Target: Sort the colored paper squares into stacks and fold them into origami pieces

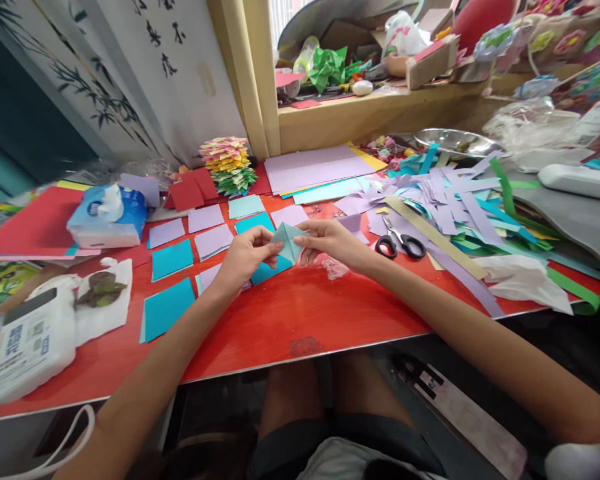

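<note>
Between my two hands is a small pale-green sheet of folding paper (288,241), creased so that fold lines meet near its middle. My left hand (253,257) pinches its left edge between thumb and fingers. On the opposite edge, the fingers of my right hand (327,241) are closed on the same paper. Just below and behind it lies a blue paper square (269,269). Lilac squares (214,241) and more blue squares (173,260) lie in rows on the red table (260,327), left of my hands.
Black-handled scissors (400,243) lie right of my right hand, beside a heap of lilac, blue and green paper strips (450,200). A tissue pack (109,215) and a white box-shaped device (33,347) stand at left. Behind rises a layered folded-paper stack (227,167).
</note>
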